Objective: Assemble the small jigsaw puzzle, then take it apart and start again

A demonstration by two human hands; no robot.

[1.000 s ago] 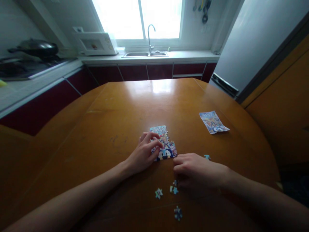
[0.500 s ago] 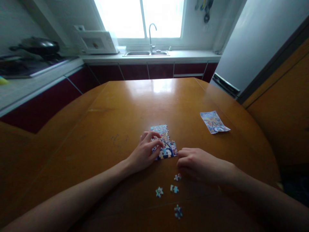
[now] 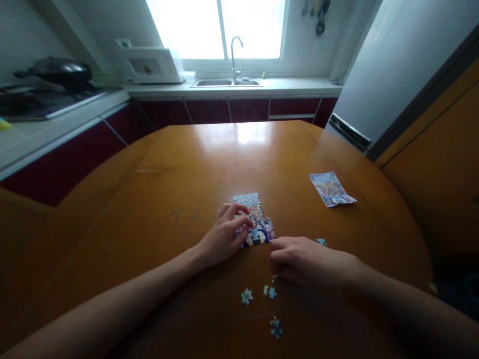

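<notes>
A partly joined colourful jigsaw [image 3: 255, 219] lies on the round wooden table [image 3: 194, 164]. My left hand [image 3: 224, 236] rests on its left edge, fingers curled and pressing it down. Just right of the jigsaw, my right hand [image 3: 305, 260] lies palm down with fingers curled over a loose piece [image 3: 275, 277] that peeks out under its fingertips. Three more loose pieces lie nearer me: one [image 3: 246, 297], another [image 3: 269, 292], and a darker one [image 3: 276, 327]. A small blue piece [image 3: 321, 242] shows just behind the right hand.
A printed picture leaflet [image 3: 331, 189] lies on the table to the right. Beyond the table runs a counter with a sink and tap [image 3: 234, 65], a white microwave [image 3: 149, 65] and a wok [image 3: 60, 72] on the hob. A grey fridge [image 3: 392, 70] stands at the right.
My right hand has slid back towards me and now covers the loose piece that lay bare beside it half a second ago. The left hand has stayed on the jigsaw.
</notes>
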